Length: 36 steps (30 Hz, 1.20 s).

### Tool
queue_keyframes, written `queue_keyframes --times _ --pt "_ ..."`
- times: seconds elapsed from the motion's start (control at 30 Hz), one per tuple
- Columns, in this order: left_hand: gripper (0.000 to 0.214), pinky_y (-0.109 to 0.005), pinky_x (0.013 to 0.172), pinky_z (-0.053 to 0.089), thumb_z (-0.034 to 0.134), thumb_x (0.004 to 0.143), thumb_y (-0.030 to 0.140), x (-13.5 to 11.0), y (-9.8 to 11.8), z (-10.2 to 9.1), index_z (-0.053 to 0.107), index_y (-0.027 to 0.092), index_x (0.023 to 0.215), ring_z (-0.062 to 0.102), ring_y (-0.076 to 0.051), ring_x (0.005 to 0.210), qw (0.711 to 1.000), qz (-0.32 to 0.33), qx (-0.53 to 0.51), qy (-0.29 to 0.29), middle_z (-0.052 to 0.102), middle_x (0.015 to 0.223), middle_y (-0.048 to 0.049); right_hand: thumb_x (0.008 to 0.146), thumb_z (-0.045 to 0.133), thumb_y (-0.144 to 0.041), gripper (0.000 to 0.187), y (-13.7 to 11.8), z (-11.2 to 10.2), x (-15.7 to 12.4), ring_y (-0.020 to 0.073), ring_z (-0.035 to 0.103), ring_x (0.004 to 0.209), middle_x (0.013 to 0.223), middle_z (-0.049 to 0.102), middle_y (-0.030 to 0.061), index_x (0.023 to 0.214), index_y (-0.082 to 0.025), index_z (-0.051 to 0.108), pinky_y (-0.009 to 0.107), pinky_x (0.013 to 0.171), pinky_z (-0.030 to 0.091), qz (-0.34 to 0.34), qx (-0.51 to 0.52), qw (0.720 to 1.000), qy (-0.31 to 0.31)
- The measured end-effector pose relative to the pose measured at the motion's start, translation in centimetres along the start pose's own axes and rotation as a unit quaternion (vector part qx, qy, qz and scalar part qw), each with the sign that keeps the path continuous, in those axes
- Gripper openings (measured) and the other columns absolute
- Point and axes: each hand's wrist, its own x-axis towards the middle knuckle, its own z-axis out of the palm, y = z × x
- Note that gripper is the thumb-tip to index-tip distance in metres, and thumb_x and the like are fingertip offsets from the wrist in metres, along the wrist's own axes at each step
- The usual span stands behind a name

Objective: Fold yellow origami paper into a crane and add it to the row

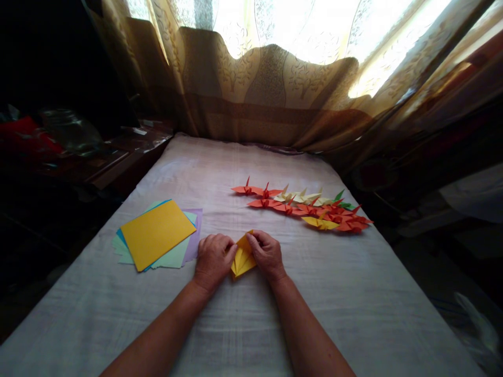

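Left hand point(214, 260) and right hand point(268, 255) both gripped the creased yellow paper point(244, 257), pinching opposite sides. Sheets point(159, 234) lay left, cranes point(312, 209) ahead-right, all on cloth point(238, 330).

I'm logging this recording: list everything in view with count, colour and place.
Folded paper: one, yellow, front centre
Paper sheets: several, yellow over blue, green, purple, left
Paper birds: many overlapping, orange-red, cream, green, yellow, right
Cloth: one, whitish, beneath
Curtain: at least one, brown-cream, back
Jar: one, clear, far left
Red item: one, beside jar
Right background: too dark
Left hand: one, bare, holding folded paper
Right hand: one, bare, holding folded paper
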Motion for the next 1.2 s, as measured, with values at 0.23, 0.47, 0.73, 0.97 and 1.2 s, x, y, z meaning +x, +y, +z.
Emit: queue_keyframes --times 0.23,0.47,0.73,0.97,1.2 --pt "0.007 -0.037 0.083 0.041 0.061 0.090 0.022 -0.2 -0.3 -0.2 0.063 0.021 0.096 0.060 -0.023 0.093 1.000 0.020 0.017 -0.009 0.069 0.094 -0.0036 0.082 0.057 -0.043 0.027 0.2 0.3 0.1 0.0162 0.062 0.064 0.073 0.071 0.0021 0.078 -0.021 0.072 0.025 0.063 0.050 -0.001 -0.002 1.000 0.007" --pt "0.006 -0.037 0.082 0.042 0.057 0.091 0.022 -0.5 -0.8 -0.3 0.063 0.022 0.088 0.060 -0.023 0.090 0.999 0.033 0.004 -0.008 0.068 0.090 -0.0029 0.082 0.058 -0.045 0.028 0.1 0.3 0.0 0.0157 0.063 0.063 0.075 0.071 0.0014 0.086 -0.021 0.072 0.025 0.062 0.050 0.013 -0.018 1.000 -0.018" --pt "0.026 -0.042 0.099 0.043 0.052 0.094 0.025 -2.3 -1.9 -1.1 0.068 0.026 0.115 0.058 -0.025 0.115 0.987 0.154 -0.038 -0.029 0.070 0.117 -0.0060 0.085 0.054 -0.041 0.026 0.6 0.5 -0.1 0.0157 0.062 0.067 0.074 0.070 0.0010 0.080 -0.022 0.071 0.024 0.064 0.049 0.007 -0.041 0.999 -0.016" --pt "0.044 -0.051 0.112 0.031 0.050 0.098 0.040 -3.3 -2.5 -0.7 0.053 0.027 0.140 0.042 -0.030 0.138 0.971 0.222 0.024 -0.082 0.060 0.139 -0.0049 0.085 0.053 -0.042 0.027 0.2 0.5 0.1 0.0149 0.061 0.065 0.071 0.069 -0.0003 0.078 -0.023 0.071 0.023 0.063 0.047 0.013 -0.058 0.998 -0.014" --pt "0.055 -0.048 0.117 0.024 0.053 0.095 0.048 -3.6 -2.8 -0.2 0.045 0.029 0.146 0.035 -0.029 0.143 0.961 0.254 0.071 -0.082 0.050 0.149 -0.0056 0.084 0.055 -0.042 0.026 -0.3 0.2 0.3 0.0152 0.062 0.065 0.073 0.071 -0.0013 0.083 -0.023 0.073 0.023 0.062 0.047 0.034 -0.039 0.998 -0.037"
